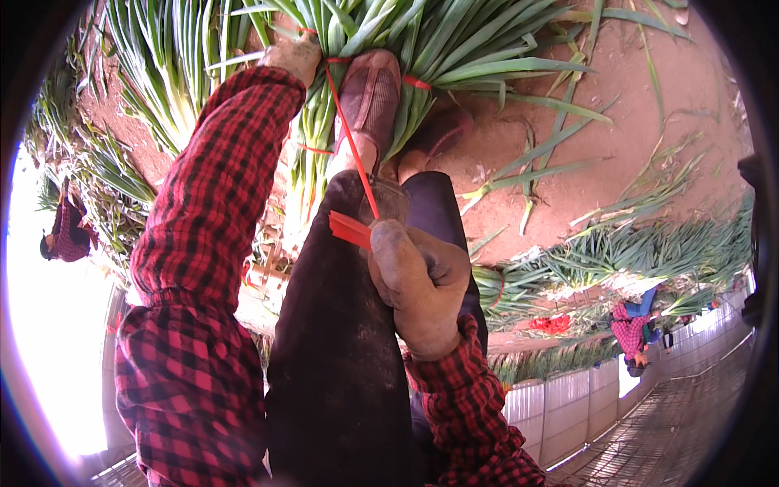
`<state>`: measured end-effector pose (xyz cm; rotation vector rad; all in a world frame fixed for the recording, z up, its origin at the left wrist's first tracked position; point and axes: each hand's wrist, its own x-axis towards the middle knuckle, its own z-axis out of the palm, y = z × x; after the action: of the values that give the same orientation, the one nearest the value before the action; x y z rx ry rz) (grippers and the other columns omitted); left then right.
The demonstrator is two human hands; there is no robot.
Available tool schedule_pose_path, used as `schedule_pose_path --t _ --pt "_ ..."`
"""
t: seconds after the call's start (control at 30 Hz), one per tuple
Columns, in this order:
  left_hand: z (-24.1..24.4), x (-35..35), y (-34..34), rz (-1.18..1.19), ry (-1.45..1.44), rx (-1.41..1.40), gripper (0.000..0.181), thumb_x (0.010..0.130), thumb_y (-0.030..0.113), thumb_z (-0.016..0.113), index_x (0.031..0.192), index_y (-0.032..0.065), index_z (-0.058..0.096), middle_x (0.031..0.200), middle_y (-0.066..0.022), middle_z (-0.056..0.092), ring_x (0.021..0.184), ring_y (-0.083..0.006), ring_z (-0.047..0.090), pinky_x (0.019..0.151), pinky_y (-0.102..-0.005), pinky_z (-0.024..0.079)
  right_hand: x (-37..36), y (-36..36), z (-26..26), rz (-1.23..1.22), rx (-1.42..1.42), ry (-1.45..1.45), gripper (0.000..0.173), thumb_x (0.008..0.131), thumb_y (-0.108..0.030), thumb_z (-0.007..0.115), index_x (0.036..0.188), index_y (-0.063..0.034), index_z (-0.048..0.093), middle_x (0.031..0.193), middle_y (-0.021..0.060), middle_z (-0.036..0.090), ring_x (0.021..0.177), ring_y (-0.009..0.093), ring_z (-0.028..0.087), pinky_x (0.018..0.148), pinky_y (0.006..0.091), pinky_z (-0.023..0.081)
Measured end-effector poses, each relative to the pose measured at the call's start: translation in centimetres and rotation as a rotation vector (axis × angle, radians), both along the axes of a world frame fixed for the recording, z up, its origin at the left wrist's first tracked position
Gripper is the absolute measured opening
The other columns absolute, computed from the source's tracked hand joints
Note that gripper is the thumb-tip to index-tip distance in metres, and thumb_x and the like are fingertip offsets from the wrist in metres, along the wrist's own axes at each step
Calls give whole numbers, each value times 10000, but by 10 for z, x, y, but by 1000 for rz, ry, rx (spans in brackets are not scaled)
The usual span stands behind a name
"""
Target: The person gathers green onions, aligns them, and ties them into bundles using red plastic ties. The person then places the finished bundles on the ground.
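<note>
My right hand [420, 280], apparently in a soiled glove, is closed in a fist around a red plastic tie strip [353, 134]. A short, flat end of the strip sticks out past the thumb. From the fist the strip runs taut up to a bundle of green onions [310, 128] lying on the ground by my feet. Against the upper part of that bundle is my left hand [295, 58], with red tie at its fingertips. Its fingers are partly hidden, so its grip is unclear. One dark red shoe [368, 97] presses close against the bundled stalks.
More green onions [161, 67] lie at the upper left. Loose leaves [541, 158] litter the reddish soil [614, 122]. Farther right are long rows of onions [657, 243] and a heap of red ties [551, 324]. Other people [633, 335] [67, 231] are at a distance.
</note>
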<state>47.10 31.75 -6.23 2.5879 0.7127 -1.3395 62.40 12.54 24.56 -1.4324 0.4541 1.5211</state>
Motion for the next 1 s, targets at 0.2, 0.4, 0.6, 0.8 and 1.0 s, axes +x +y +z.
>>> schedule_pose_path --t 0.2,0.4,0.6,0.8,1.0 --pt "-6 12 6 225 0 -27 322 977 149 443 1219 14 608 1055 -228 729 948 -398 729 793 -521 584 3 -11 -23 -119 33 -78 399 1048 -207 527 686 -37 536 592 -9 498 508 79 406 506 263 351" --pt "-2 -66 -9 904 -491 -592 316 1003 233 463 1219 37 583 1128 -185 677 974 -343 682 839 -466 554 47 -31 -65 -459 272 34 445 1101 -331 370 705 -130 390 518 32 425 474 153 439 594 311 410" --pt "81 -13 -41 457 -433 -206 207 908 250 595 992 66 635 894 -171 675 850 -373 669 725 -486 535 56 6 -55 -42 466 -102 394 1040 -217 577 675 -79 515 556 18 511 531 112 488 667 358 474" --pt "64 9 -57 1495 -695 -306 347 992 362 600 924 37 701 837 -151 739 697 -336 697 658 -436 542 17 103 -47 523 1013 -489 314 851 -269 814 834 -50 589 682 39 519 620 218 515 676 361 427" --pt "55 -1 -49 2593 -681 -721 356 989 319 522 679 227 373 559 66 330 390 -83 246 377 -292 193 60 121 -113 551 679 -992 438 880 -158 786 1284 -63 648 1066 105 703 866 187 670 773 331 567"
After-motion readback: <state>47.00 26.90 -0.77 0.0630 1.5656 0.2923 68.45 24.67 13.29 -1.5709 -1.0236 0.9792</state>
